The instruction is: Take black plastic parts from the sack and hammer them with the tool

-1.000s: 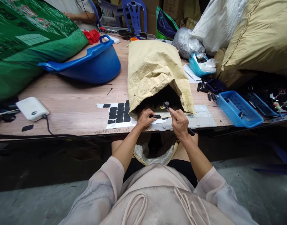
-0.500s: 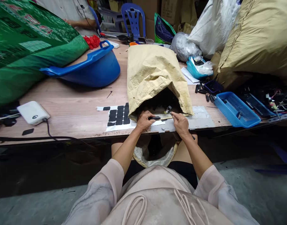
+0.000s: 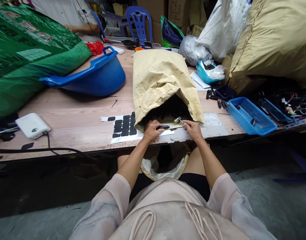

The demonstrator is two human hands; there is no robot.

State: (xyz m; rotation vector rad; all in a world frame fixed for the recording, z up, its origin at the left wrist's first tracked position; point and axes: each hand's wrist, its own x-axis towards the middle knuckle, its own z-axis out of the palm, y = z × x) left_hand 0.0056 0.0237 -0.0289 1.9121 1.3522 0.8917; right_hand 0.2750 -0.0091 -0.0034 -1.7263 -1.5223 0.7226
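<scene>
My left hand (image 3: 152, 131) is closed around a small black elongated part (image 3: 163, 127) at the mouth of a tan woven sack (image 3: 165, 75). In my right hand (image 3: 193, 129) is the handle of a small hammer (image 3: 177, 120) with a shiny metal head and a yellowish face. The hammer head is just right of the black part and a little beyond it. Both hands are over a grey cardboard strip (image 3: 210, 128) at the table's front edge. Dark contents fill the sack's opening. A white sheet with black rounded pads (image 3: 125, 126) lies left of my left hand.
A blue basin (image 3: 100, 76) and a green sack (image 3: 38, 60) stand left, beyond a white box with cables (image 3: 33, 125). To the right are a blue basket (image 3: 252, 116), loose black parts and bulky sacks. An open bag (image 3: 165, 173) hangs between my knees. Another person's arm (image 3: 83, 28) shows far left.
The hammer's head has tilted and dropped slightly toward the left and the black part, and my right hand turned with it. My left hand keeps its hold. The whole view shifted a little.
</scene>
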